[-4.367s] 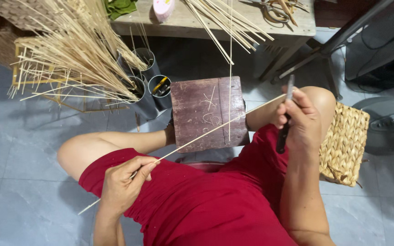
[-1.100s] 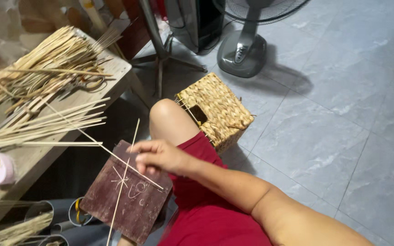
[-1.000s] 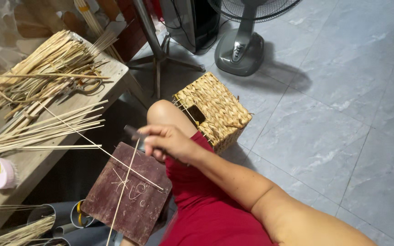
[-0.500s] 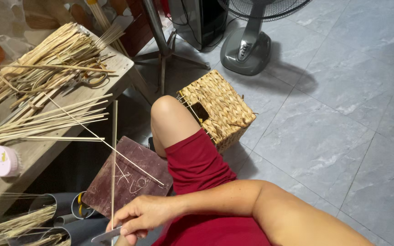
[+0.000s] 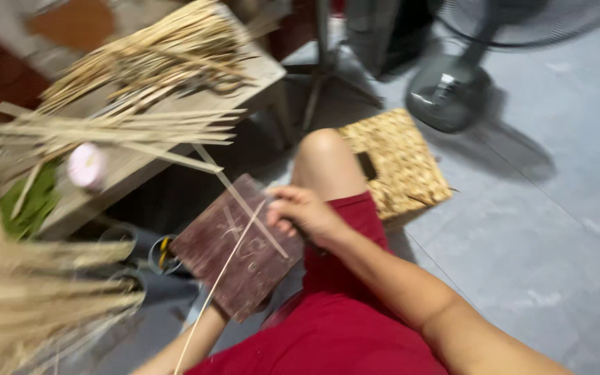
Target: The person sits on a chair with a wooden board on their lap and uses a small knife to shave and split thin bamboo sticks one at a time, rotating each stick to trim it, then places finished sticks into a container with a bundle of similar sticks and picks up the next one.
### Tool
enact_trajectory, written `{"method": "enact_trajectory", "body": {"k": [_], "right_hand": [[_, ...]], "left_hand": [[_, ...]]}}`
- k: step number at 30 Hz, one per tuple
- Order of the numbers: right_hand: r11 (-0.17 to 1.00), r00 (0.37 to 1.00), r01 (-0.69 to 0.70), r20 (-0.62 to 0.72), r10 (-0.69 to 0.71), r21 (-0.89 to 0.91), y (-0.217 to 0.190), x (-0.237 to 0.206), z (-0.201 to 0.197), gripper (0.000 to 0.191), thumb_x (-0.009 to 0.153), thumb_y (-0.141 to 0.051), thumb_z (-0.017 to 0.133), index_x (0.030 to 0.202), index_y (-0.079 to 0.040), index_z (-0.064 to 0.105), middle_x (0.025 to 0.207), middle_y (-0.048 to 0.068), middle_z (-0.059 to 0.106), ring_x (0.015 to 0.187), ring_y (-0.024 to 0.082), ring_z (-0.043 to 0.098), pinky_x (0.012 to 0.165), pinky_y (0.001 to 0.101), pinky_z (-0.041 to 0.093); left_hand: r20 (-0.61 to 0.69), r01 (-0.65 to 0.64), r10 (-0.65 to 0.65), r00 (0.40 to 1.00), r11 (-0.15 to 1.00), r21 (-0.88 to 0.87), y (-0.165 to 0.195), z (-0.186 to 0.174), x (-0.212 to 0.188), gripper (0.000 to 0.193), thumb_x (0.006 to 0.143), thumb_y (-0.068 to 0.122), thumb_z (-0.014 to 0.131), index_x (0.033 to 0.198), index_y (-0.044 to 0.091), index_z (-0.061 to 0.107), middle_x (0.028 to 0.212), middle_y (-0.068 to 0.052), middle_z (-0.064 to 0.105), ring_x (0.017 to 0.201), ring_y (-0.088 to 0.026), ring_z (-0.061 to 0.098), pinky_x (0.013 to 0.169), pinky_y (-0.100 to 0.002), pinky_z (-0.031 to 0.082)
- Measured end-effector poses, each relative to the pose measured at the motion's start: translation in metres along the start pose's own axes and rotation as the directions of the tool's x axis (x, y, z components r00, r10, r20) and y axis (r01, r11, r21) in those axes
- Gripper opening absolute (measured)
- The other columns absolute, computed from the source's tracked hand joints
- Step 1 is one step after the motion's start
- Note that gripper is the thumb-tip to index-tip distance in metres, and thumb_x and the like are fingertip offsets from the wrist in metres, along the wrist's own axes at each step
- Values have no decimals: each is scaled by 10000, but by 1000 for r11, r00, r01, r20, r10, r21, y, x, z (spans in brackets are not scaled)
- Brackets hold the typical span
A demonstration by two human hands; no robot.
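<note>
We see the thin bamboo strip lying diagonally over the dark wooden board on the lap; left hand's out of view w/ only the forearm showing, so can't tell its grip. Right hand, low by the lap half a sec ago, is back up at the board's top edge, fingers curled at the strip's end, though too blurry to tell if they pinch it. Woven basket sits just beside the knee.

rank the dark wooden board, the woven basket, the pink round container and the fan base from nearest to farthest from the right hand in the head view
From the right hand:
1. dark wooden board, directly under its fingers, to the left
2. woven basket, behind the knee, to the right
3. fan base, on the floor beyond the basket
4. pink round container, on the bench at far left
</note>
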State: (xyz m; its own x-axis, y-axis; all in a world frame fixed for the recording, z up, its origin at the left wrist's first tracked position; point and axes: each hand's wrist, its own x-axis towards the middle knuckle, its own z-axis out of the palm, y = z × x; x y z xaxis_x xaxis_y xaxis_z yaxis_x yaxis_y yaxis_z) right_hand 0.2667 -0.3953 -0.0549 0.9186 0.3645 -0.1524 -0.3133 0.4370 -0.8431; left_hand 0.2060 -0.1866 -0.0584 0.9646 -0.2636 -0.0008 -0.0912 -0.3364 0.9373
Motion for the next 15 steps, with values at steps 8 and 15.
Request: {"method": "enact_trajectory", "body": {"k": [8, 15], "right_hand": [[998, 998, 36, 57, -33, -50, -20, -6, 5, 346, 999, -139, 610, 1323, -21, 595, 795, 48, 655, 625, 82, 568, 522, 204, 446], [978, 957, -26, 276, 84, -206, -7, -30, 47, 288, 1017, -111, 593, 1266, 20, 650, 816, 65, 698, 637, 103, 610, 558, 230, 499]], "left_hand": [[-857, -339, 15, 516, 922, -188, 3, -134, -210, 154, 1114, 110, 589, 1006, 1, 576, 759, -106, 602, 652, -144, 562, 612, -283, 435], [-999, -743, 14, 35, 670, -17, 36, -141, -211, 156, 1187, 101, 640, 1288, 25, 548, 897, -65, 581, 768, -128, 526, 686, -258, 412]]}}
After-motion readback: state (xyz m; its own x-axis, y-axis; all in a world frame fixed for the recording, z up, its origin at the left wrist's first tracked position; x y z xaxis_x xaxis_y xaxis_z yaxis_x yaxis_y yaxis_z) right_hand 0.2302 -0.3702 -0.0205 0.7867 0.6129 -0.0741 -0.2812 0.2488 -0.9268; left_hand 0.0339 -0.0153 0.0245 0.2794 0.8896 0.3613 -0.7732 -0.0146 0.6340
